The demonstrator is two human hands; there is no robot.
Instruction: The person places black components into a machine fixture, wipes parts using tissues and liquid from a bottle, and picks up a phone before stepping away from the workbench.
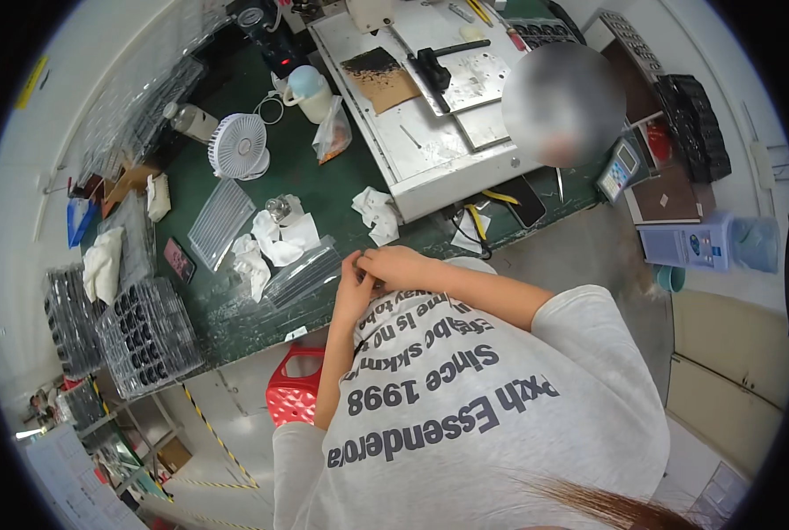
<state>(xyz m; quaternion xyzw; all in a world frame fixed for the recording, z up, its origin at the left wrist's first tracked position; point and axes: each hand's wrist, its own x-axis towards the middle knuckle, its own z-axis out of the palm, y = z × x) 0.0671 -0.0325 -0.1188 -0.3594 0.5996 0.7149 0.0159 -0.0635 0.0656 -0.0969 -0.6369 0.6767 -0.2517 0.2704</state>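
Note:
My left hand [351,287] and my right hand [394,267] meet at the table's near edge, close against my shirt. Both have their fingers bent and pressed together. Whatever they pinch, if anything, is too small or hidden to make out. Just left of them lies a clear ribbed plastic tray [303,274]. Crumpled white tissues [277,243] lie beyond it, with a small clear shiny object [278,208] beside them. Another ribbed clear tray [221,224] rests farther left. One more crumpled tissue [377,215] is ahead of my hands, against the machine.
A white machine bed [430,190] fills the back right. A white fan [239,147], a jug [310,93] and a phone [180,260] stand or lie on the green table [302,190]. Stacked black-and-clear trays [150,336] are at left; a red stool [293,389] is below.

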